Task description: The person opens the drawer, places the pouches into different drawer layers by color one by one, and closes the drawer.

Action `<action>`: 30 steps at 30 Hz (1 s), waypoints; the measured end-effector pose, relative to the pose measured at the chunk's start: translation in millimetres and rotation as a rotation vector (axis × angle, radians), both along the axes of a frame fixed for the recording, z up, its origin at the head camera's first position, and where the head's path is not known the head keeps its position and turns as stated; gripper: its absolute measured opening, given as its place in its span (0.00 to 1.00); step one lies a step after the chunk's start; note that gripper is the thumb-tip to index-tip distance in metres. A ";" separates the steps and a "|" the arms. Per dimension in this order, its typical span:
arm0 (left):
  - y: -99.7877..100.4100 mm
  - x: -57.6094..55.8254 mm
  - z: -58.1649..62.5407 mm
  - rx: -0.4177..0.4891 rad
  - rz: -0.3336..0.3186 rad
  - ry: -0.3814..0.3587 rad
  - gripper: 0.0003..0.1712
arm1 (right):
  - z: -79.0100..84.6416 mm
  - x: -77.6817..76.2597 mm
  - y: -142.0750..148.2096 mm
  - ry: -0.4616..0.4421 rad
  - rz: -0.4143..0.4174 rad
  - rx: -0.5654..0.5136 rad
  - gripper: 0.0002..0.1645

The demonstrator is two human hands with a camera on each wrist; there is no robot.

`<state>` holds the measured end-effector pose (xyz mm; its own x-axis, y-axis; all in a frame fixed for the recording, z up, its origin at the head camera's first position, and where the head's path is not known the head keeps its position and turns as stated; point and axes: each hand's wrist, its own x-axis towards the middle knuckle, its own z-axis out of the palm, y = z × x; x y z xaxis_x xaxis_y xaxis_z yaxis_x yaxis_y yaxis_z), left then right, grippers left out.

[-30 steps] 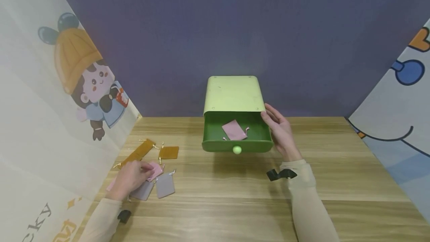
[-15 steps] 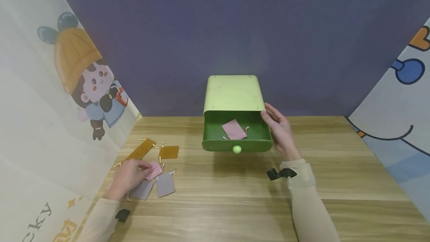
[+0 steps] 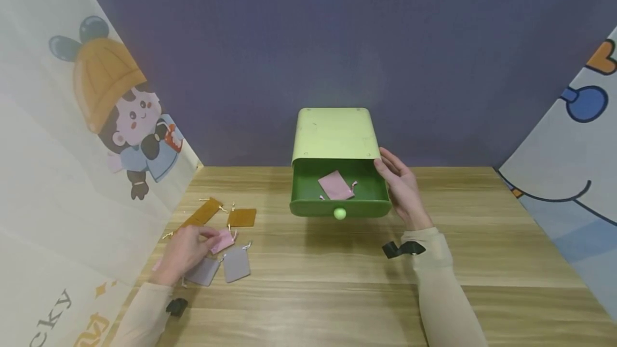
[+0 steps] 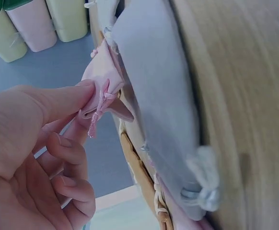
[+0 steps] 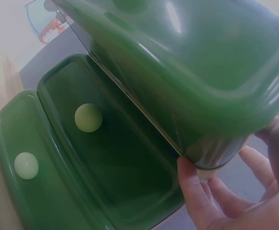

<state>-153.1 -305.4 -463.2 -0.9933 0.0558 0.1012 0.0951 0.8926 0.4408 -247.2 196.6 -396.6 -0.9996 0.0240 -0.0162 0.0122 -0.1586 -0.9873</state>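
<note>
In the head view, my left hand [image 3: 184, 255] pinches a pink drawstring pouch [image 4: 100, 72] between thumb and fingertips, tilted up beside the grey pouches. A small drawer cabinet [image 3: 335, 133] with a pale green top stands against the back wall. Its green top drawer [image 3: 315, 209] is pulled out, and another pink pouch [image 3: 336, 185] lies inside. At the cabinet's right front corner, my right hand [image 3: 404, 191] holds on, thumb near the front edge and fingers along the side. The right wrist view shows two closed lower drawers [image 5: 125, 167] with round knobs.
Around my left hand, a grey pouch [image 3: 236, 264], a second grey pouch [image 3: 202, 272] and mustard pouches [image 3: 242, 217] lie on the wooden table [image 3: 308, 304]. A cartoon-printed panel [image 3: 38, 175] rises on the left, another on the right [image 3: 578, 175].
My left hand and the pink pouch have shifted slightly toward the back of the table. The right hand, cabinet and pulled-out drawer have stayed in place.
</note>
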 end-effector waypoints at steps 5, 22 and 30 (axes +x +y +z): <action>1.4 -1.7 4.7 0.009 0.006 0.005 0.10 | 0.8 -0.3 0.1 -0.001 -0.003 0.001 0.43; 11.2 -2.7 15.4 0.010 0.015 0.064 0.11 | 2.7 1.0 -0.7 -0.012 -0.004 0.001 0.43; 14.1 0.5 19.8 0.010 0.025 0.089 0.10 | 1.9 2.0 -0.5 -0.013 0.000 -0.004 0.42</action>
